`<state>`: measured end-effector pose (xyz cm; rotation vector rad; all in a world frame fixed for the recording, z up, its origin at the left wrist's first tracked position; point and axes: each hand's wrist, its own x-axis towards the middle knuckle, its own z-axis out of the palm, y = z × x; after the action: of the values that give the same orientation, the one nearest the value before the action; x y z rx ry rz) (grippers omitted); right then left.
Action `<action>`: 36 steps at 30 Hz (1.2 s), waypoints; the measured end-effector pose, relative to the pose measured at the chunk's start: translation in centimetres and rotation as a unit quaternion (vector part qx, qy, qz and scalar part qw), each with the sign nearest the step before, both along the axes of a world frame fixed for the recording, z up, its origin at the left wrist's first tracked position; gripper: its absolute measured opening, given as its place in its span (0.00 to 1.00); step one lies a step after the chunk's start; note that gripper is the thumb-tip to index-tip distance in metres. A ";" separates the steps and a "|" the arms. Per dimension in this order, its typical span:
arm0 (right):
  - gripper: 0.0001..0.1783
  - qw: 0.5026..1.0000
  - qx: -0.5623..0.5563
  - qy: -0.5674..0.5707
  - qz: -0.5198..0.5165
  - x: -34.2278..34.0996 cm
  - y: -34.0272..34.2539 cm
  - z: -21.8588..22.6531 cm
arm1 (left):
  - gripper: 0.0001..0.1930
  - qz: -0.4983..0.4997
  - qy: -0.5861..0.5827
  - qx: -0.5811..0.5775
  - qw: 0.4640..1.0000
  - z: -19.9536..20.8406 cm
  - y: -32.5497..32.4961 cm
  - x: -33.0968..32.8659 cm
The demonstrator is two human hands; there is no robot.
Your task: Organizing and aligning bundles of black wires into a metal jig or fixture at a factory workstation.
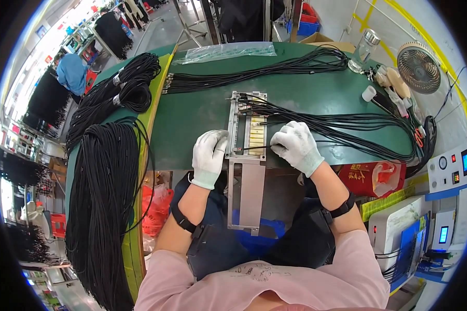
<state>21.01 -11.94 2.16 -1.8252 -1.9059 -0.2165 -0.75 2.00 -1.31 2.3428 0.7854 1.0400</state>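
On the near edge of the green table lies a metal fixture [233, 128] with a row of yellowish slots [256, 139]. Several black cables [342, 124] have their ends set in its far part and loop away to the right. My right hand [297, 146], in a white glove, pinches a single black cable [256, 148] just right of the fixture; that cable's end lies across the near slots. My left hand [210, 155], also gloved, rests against the fixture's left side with fingers curled together. Whatever its fingertips may hold is hidden.
Thick bundles of black cable [101, 192] cover the table's left side. Another bundle [259, 72] stretches across the back, beside a clear plastic bag [228, 52]. A glass jar [364, 49], a fan [419, 67] and orange scissors [419, 137] are on the right.
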 end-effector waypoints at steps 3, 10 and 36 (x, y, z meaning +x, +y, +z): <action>0.06 1.000 -0.006 0.014 0.010 0.2 -0.2 -0.1 | 0.10 0.000 0.005 -0.014 1.000 0.2 -0.1 0.1; 0.06 1.000 0.007 0.014 0.007 0.3 -0.4 0.1 | 0.10 -0.015 0.011 -0.012 1.000 0.7 -0.7 0.4; 0.12 0.994 0.077 0.026 -0.070 -0.3 2.2 -3.3 | 0.18 -0.201 0.192 0.094 0.956 1.4 -1.6 1.4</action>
<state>20.70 -9.76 -1.12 -1.8431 -1.6784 -0.3509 0.67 0.38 0.10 2.7568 0.3145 0.5097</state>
